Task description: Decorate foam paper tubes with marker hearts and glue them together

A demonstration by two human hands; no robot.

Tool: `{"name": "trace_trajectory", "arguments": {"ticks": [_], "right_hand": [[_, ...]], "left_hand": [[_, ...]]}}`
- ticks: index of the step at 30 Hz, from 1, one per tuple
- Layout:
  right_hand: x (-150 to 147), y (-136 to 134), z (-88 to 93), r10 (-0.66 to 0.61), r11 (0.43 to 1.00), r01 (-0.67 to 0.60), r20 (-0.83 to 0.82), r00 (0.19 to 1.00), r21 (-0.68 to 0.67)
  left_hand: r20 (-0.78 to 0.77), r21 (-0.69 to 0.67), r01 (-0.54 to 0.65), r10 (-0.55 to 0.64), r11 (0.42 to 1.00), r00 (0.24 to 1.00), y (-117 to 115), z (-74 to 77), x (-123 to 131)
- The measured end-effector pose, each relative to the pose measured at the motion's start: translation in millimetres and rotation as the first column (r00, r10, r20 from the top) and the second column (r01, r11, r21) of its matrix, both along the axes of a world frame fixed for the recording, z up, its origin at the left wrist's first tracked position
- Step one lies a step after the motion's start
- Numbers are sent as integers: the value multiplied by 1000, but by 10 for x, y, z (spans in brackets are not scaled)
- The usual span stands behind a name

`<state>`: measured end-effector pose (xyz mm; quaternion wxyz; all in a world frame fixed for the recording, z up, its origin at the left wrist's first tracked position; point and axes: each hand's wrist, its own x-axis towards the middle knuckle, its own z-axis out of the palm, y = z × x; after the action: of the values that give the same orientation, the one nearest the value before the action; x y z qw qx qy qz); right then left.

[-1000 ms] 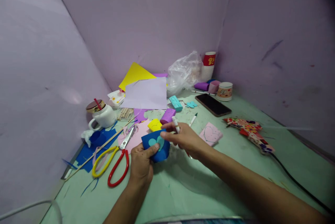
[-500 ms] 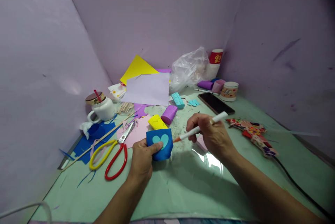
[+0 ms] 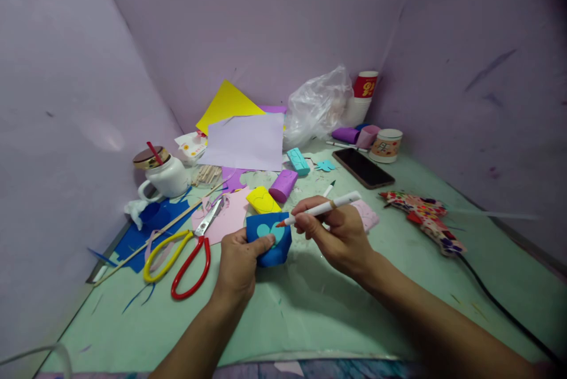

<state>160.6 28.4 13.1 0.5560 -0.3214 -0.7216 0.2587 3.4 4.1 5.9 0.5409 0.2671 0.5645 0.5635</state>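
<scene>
My left hand [image 3: 238,264] grips a blue foam roll [image 3: 271,242] that bears a teal heart, its thumb pressed on the roll's front. My right hand [image 3: 339,236] holds a white marker [image 3: 322,208] in a writing grip, and the orange tip touches the heart on the roll. Both hands hover low over the pale green table [image 3: 310,314]. Just behind the blue roll lie a yellow foam roll [image 3: 262,199] and a purple foam roll [image 3: 283,185].
Red-and-yellow scissors [image 3: 186,258] lie left of my left hand, with a white mug [image 3: 163,176] beyond. A phone [image 3: 363,167], cups [image 3: 386,145], a plastic bag [image 3: 316,106], paper sheets [image 3: 243,141] and a patterned glue gun [image 3: 425,216] with a black cord surround the work spot.
My right hand turned the marker from an upright hold into a writing grip and brought its tip onto the heart. The left hand kept the blue roll in place.
</scene>
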Motion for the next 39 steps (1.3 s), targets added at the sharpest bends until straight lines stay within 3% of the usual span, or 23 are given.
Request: {"name": "trace_trajectory", "arguments": {"ticks": [9,39], "right_hand": [[-33,18,-25,-58,977,30,127,990,211],[-44,31,-22,-68,981,35,170,983,193]], "left_hand": [[-40,8,24,-24,1000,999,-34,-11,17],[-13,10,37,-37,999,999,-36,-6,18]]}}
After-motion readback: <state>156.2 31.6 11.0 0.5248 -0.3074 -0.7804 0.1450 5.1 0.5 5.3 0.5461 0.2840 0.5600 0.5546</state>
